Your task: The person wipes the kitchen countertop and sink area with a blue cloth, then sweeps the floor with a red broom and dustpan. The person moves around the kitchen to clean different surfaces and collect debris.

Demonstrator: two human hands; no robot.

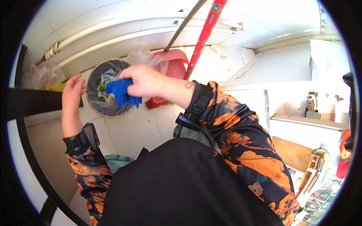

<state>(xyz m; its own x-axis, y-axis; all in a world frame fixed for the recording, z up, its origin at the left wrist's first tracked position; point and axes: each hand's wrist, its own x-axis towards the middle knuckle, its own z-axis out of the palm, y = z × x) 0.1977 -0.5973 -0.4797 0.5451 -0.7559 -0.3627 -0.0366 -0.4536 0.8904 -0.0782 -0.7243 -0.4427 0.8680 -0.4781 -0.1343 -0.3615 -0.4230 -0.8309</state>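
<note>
My right hand (144, 82) grips a crumpled blue cloth or glove (121, 91) between thumb and fingers, above a round waste bin (92, 100). The bin has a dark liner, and crumpled wrappers and other refuse (104, 84) lie in it. My left hand (73, 91) is raised at the bin's left side, fingers apart and slightly curled, with nothing in it. Part of the bin's right side is hidden behind the blue item and my right hand.
A red dustpan (176, 66) and a red broom handle (202, 36) stand behind my right forearm. Clear plastic bags (42, 76) lie at the left wall, below white pipes (113, 24). A dark bar (34, 103) juts in from the left. A wooden board (292, 152) is at the right.
</note>
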